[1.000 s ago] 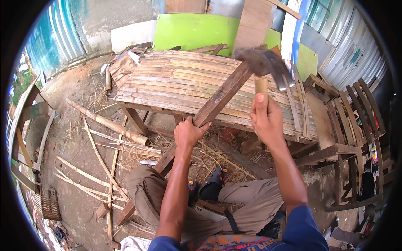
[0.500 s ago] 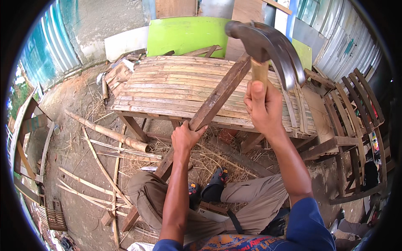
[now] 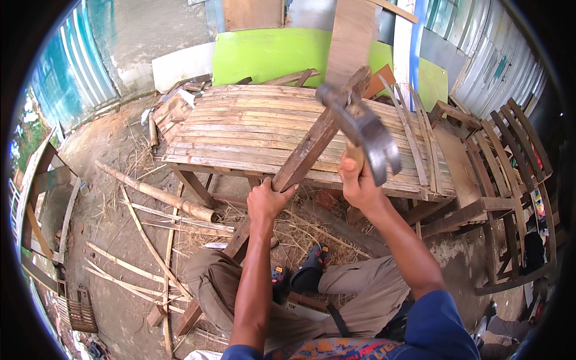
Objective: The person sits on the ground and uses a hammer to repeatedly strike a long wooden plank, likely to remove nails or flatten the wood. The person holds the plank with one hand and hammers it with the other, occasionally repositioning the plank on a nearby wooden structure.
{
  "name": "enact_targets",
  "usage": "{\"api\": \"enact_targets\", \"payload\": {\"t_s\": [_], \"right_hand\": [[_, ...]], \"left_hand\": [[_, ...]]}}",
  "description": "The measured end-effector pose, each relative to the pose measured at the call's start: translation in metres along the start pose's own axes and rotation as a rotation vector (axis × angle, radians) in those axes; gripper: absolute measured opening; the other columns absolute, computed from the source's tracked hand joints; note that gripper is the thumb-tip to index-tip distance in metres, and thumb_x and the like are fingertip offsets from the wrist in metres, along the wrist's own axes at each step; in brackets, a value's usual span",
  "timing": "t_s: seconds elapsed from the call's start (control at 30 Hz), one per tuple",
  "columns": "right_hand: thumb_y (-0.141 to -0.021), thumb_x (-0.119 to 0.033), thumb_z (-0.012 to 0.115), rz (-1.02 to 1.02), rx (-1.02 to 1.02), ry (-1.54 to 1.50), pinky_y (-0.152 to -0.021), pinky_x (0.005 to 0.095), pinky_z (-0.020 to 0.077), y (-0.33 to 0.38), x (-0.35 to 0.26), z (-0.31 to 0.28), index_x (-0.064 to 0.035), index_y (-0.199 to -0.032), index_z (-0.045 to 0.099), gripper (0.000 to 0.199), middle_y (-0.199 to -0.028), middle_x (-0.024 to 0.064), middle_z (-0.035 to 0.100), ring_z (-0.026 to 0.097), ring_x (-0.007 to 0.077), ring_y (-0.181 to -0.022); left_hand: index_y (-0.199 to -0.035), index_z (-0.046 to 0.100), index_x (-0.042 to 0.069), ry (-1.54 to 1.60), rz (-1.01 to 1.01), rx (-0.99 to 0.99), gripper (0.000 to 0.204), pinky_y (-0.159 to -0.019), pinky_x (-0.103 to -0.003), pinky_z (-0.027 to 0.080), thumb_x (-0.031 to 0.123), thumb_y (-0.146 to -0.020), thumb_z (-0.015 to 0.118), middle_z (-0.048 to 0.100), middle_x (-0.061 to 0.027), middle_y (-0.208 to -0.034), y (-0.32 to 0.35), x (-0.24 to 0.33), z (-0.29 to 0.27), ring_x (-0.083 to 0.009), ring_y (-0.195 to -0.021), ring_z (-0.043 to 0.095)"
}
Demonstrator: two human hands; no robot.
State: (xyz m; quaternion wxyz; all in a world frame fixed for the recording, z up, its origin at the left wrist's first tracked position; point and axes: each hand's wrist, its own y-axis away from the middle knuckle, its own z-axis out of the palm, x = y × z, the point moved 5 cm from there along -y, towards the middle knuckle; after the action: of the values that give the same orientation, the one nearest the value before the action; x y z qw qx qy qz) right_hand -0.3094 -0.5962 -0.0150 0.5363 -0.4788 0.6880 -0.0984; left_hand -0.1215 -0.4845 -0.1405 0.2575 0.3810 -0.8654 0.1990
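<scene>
My right hand (image 3: 360, 182) is wrapped round the wooden handle of a claw hammer (image 3: 366, 129). The hammer's dark metal head is slightly blurred and overlaps the upper part of a long wooden beam (image 3: 306, 146); whether it touches cannot be told. With my left hand (image 3: 267, 201) I grip that beam around its middle. The beam slants from the floor by my leg up over a bamboo-slat table (image 3: 240, 123), its far end above the tabletop.
Split bamboo strips (image 3: 147, 240) and a thick bamboo pole (image 3: 156, 191) lie on the dirt floor at left. A slatted wooden bench (image 3: 480, 210) stands at right. Behind the table lean a lime-green panel (image 3: 270, 54) and other boards.
The hammer in my right hand has come down and left, from raised above the table to the beam's upper part. My left hand keeps its grip.
</scene>
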Motion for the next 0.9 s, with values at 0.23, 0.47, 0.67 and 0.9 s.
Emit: {"api": "enact_targets", "payload": {"t_s": [0.23, 0.47, 0.67, 0.9], "right_hand": [[-0.104, -0.047, 0.056, 0.278, -0.216, 0.192, -0.053, 0.0441, 0.0469, -0.01, -0.015, 0.001, 0.0055, -0.084, 0.062, 0.056, -0.054, 0.0147, 0.053, 0.055, 0.0326, -0.048], [-0.102, -0.045, 0.059, 0.031, -0.025, 0.093, -0.056, 0.0469, 0.0455, 0.005, 0.011, 0.004, 0.0057, -0.095, 0.064, 0.051, -0.06, 0.0174, 0.058, 0.057, 0.0337, -0.053], [-0.104, -0.057, 0.047, 0.311, -0.18, 0.157, -0.058, 0.0438, 0.0459, -0.011, 0.002, 0.0, 0.0051, -0.092, 0.064, 0.065, -0.064, 0.0173, 0.059, 0.059, 0.033, -0.057], [-0.103, -0.054, 0.051, 0.106, -0.121, 0.123, -0.059, 0.0445, 0.0476, -0.008, 0.016, 0.014, 0.0057, -0.086, 0.065, 0.064, -0.06, 0.0188, 0.058, 0.062, 0.0344, -0.06]], "left_hand": [[-0.097, 0.073, 0.0, -0.001, -0.016, 0.013, 0.074, -0.078, -0.05, 0.058, 0.068, -0.069, 0.081, 0.072, -0.0262, -0.082, -0.001, -0.009, -0.004, -0.043, -0.084, 0.072], [-0.095, 0.073, -0.003, 0.019, -0.003, -0.008, 0.076, -0.077, -0.05, 0.058, 0.068, -0.068, 0.081, 0.072, -0.0262, -0.082, -0.002, 0.003, -0.005, -0.0419, -0.084, 0.073], [-0.1, 0.074, -0.004, 0.035, -0.061, -0.038, 0.075, -0.08, -0.05, 0.057, 0.063, -0.068, 0.083, 0.073, -0.0273, -0.084, 0.0, -0.007, -0.011, -0.043, -0.085, 0.072], [-0.096, 0.074, -0.002, 0.061, -0.035, -0.026, 0.077, -0.078, -0.051, 0.057, 0.07, -0.068, 0.08, 0.073, -0.0266, -0.084, -0.001, -0.004, -0.008, -0.0431, -0.086, 0.072]]}}
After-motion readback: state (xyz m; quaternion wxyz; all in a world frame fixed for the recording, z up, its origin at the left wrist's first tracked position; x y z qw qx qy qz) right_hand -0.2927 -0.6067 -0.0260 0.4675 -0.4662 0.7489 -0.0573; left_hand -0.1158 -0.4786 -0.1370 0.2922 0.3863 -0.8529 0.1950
